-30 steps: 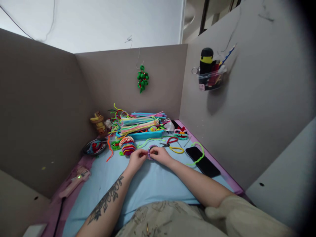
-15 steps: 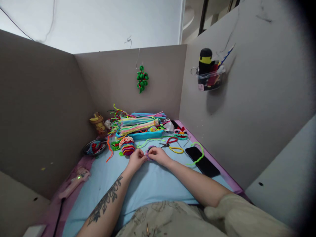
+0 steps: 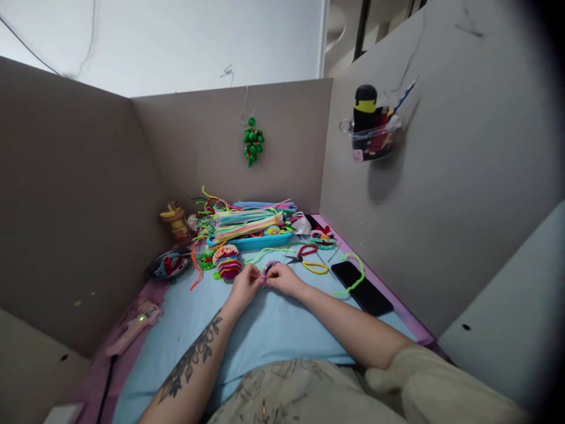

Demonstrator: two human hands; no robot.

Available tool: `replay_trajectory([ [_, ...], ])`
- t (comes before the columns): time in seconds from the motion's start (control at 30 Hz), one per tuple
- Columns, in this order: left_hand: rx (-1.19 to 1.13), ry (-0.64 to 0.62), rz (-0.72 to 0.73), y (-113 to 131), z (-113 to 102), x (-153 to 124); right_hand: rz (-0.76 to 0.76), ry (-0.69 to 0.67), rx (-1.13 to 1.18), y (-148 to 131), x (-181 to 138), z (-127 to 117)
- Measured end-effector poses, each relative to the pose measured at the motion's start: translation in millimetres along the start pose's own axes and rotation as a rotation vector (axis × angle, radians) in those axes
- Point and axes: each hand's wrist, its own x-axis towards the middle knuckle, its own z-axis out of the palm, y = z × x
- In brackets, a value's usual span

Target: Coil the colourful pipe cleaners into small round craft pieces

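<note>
Between my two hands is a small ring of purple pipe cleaner [image 3: 265,270], partly covered by my fingers. My left hand [image 3: 246,285] pinches its left side, fingertips together. On the other side my right hand [image 3: 285,279] is closed on the same ring with thumb and fingers. Just left of my left hand stands a round striped bundle [image 3: 228,263] in red, yellow and blue with a pale fuzzy top. Scissors [image 3: 311,265] with one red and one yellow handle lie beyond my right hand, near a loose light green pipe cleaner [image 3: 270,250].
A blue tray [image 3: 256,242] piled with pipe cleaners [image 3: 251,221] stands at the back. At right lies a black phone [image 3: 362,288] with a green pipe cleaner over it. A dark bowl [image 3: 169,265], a yellow cup [image 3: 175,221] and a pink power strip [image 3: 135,330] are at left.
My fingers have shifted slightly around the purple ring, which is turned a little. The rest of the table looks the same.
</note>
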Motion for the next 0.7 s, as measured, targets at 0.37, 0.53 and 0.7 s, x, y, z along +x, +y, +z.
replay_trajectory([
  [0.37, -0.3, -0.043, -0.149, -1.4, 2.8, 1.2, -0.123, 0.043, 0.007, -2.4, -5.0, 0.7],
  [0.53, -0.454, -0.053, -0.252, 3.1, -0.5, 1.4, -0.172, 0.05, -0.193, -5.1, -8.0, 0.9],
  [0.7, -0.453, -0.059, -0.312, 7.3, -1.9, -0.6, -0.158, 0.052, -0.254, 2.2, -3.8, 2.0],
])
